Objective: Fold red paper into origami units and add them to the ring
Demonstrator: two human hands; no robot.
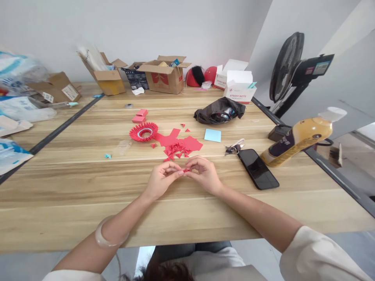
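My left hand (pixel 163 177) and my right hand (pixel 205 174) meet over the table, their fingertips pinching a small folded piece of red paper (pixel 186 170) between them. Most of that piece is hidden by the fingers. Just beyond lies a heap of small folded red paper triangles (pixel 177 149), resting on flat red paper sheets (pixel 195 143). To the left of the heap sits a ring of interlocked red paper pieces (pixel 135 133) with a light blue inner band. Two small stacks of red paper (pixel 138 119) lie behind the ring.
Right of the heap are a blue sticky note pad (pixel 212 135), keys (pixel 233 149), a black phone (pixel 258 168) and a tilted yellow bottle (pixel 299 136). A black plastic bag (pixel 219 111) lies farther back. Cardboard boxes (pixel 165 80) line the wall; a fan (pixel 287 66) stands at right.
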